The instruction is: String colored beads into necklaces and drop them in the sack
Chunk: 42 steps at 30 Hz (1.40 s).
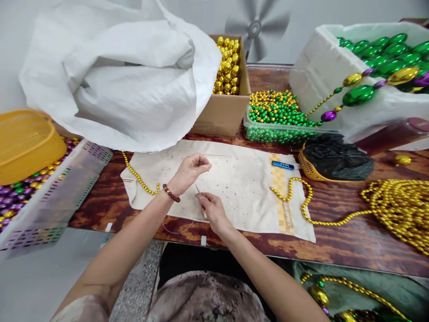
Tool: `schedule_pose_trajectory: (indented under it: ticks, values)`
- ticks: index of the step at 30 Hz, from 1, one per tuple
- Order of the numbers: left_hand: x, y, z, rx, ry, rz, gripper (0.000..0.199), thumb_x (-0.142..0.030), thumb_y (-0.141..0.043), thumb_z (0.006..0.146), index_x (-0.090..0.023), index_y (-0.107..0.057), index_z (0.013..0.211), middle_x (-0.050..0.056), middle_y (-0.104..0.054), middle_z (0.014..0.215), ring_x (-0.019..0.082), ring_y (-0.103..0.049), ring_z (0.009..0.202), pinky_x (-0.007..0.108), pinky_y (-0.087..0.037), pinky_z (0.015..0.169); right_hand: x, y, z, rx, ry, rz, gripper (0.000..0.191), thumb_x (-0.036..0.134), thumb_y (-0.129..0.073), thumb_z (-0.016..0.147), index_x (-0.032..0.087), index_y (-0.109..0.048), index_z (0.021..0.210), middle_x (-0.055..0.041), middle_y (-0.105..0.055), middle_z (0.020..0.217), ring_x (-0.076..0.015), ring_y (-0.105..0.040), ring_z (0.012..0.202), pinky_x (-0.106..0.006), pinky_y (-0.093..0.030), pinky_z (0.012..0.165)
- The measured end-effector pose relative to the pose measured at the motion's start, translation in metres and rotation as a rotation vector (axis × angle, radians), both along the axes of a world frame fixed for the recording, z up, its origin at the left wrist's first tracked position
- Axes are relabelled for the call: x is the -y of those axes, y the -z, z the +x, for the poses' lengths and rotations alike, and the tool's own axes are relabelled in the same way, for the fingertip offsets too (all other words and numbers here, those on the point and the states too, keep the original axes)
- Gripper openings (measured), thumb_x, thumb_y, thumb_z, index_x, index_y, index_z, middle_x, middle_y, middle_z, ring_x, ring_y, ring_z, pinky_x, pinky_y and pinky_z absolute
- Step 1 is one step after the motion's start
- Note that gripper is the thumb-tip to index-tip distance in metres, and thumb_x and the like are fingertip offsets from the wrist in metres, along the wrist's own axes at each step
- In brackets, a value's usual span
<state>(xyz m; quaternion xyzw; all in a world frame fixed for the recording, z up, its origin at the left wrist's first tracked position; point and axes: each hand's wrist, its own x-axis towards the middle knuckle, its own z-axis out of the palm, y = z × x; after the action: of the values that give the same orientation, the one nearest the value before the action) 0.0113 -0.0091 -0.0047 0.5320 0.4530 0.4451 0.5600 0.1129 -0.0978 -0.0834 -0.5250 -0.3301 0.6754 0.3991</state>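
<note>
My left hand (191, 172), with a brown bead bracelet (171, 193) on the wrist, is closed in a pinch above the white cloth (248, 188). What its fingertips hold is too fine to make out. Just below and to the right, my right hand (213, 211) is closed around a slim pointed metal tool (197, 189), its tip toward my left hand. A thin pale thread (179, 232) loops down below my hands over the table edge. Gold bead strings lie at both sides of the cloth: a short one (136, 175) left, a longer one (306, 201) right.
A blue small device (282, 165) lies on the cloth. Behind stand a white sack (134, 89), a cardboard box (221, 114) of gold beads, a clear tub (278, 134) and a foam box (311, 58). A bead-filled crate (90, 161) is left, a gold bead pile (402, 210) right.
</note>
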Motion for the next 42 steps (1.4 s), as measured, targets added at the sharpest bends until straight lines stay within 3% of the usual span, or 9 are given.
schedule_pose_trajectory:
  ticks: [4,9,12,19,26,30,33,36,42]
  values:
    - [0.008,-0.021,-0.013,0.149,-0.141,0.027,0.015,-0.019,-0.078,0.069,-0.017,-0.064,0.074,-0.003,-0.062,0.072,0.01,-0.057,0.072,0.024,-0.047,0.073,-0.008,0.003,0.025,0.091,0.011,0.026,0.041,0.056,-0.063,0.075,0.017,-0.066,0.085,0.007,-0.041,0.051,-0.0104,-0.032,0.043,-0.025,-0.025,0.042]
    - [0.048,-0.066,-0.055,0.364,-0.201,-0.004,0.017,-0.022,-0.08,0.073,-0.019,-0.063,0.074,-0.003,-0.056,0.068,0.009,-0.055,0.066,0.026,-0.052,0.073,-0.05,-0.005,0.093,0.64,0.04,0.302,0.034,0.041,-0.057,0.086,0.016,-0.067,0.105,-0.0046,-0.066,0.083,-0.0178,-0.058,0.068,-0.027,-0.042,0.061]
    - [0.081,-0.075,-0.083,0.355,-0.182,-0.159,0.023,-0.025,-0.082,0.074,-0.018,-0.06,0.072,-0.004,-0.052,0.068,0.005,-0.045,0.053,0.022,-0.05,0.059,-0.077,-0.019,0.124,1.077,-0.021,0.312,0.033,0.034,-0.052,0.093,0.019,-0.062,0.121,-0.008,-0.071,0.101,-0.0223,-0.065,0.088,-0.03,-0.044,0.073]
    - [0.13,-0.063,-0.123,0.295,-0.294,-0.271,0.029,-0.027,-0.083,0.072,-0.018,-0.055,0.07,-0.004,-0.046,0.065,0.006,-0.041,0.054,0.02,-0.047,0.055,-0.099,-0.025,0.144,1.477,-0.134,0.281,0.029,0.03,-0.046,0.099,0.019,-0.064,0.12,-0.0137,-0.066,0.12,-0.0284,-0.06,0.11,-0.033,-0.044,0.079]
    - [0.16,-0.048,-0.155,0.264,-0.162,-0.339,0.029,-0.036,-0.073,0.082,-0.018,-0.053,0.07,-0.004,-0.044,0.064,0.006,-0.036,0.051,0.021,-0.041,0.055,-0.097,-0.025,0.137,1.745,-0.244,0.356,0.028,0.028,-0.052,0.097,0.015,-0.068,0.115,-0.0178,-0.063,0.12,-0.033,-0.056,0.109,-0.041,-0.041,0.084]
    - [0.181,-0.015,-0.178,0.054,-0.003,-0.481,0.033,-0.045,-0.073,0.078,-0.02,-0.054,0.069,-0.004,-0.047,0.06,0.009,-0.04,0.05,0.025,-0.038,0.055,-0.088,-0.032,0.093,1.408,-0.417,0.597,0.02,0.02,-0.051,0.096,0.017,-0.07,0.104,-0.0128,-0.065,0.111,-0.0251,-0.059,0.099,-0.034,-0.041,0.083]
    - [0.198,0.022,-0.192,-0.329,0.157,-0.591,0.032,-0.049,-0.068,0.077,-0.021,-0.056,0.069,-0.002,-0.053,0.062,0.014,-0.048,0.059,0.027,-0.039,0.06,-0.083,-0.029,0.049,1.016,-0.672,0.741,0.019,0.015,-0.051,0.095,0.02,-0.069,0.099,-0.006,-0.064,0.108,-0.0174,-0.062,0.088,-0.028,-0.04,0.075]
    - [0.214,0.051,-0.201,-0.685,0.241,-0.598,0.028,-0.048,-0.063,0.074,-0.022,-0.057,0.067,0.002,-0.061,0.07,0.021,-0.057,0.068,0.031,-0.042,0.066,-0.087,-0.022,0.018,0.946,-0.811,0.776,0.02,0.012,-0.052,0.093,0.022,-0.067,0.102,-0.0053,-0.062,0.111,-0.0166,-0.061,0.085,-0.027,-0.037,0.07]
    - [0.201,0.037,-0.181,-0.857,0.228,-0.474,0.034,-0.052,-0.048,0.089,-0.024,-0.064,0.08,0.002,-0.065,0.075,0.021,-0.061,0.074,0.03,-0.044,0.07,-0.102,-0.008,-0.001,0.992,-0.887,0.786,0.017,0.009,-0.051,0.091,0.02,-0.063,0.092,-0.0065,-0.061,0.101,-0.0147,-0.053,0.069,-0.028,-0.032,0.061]
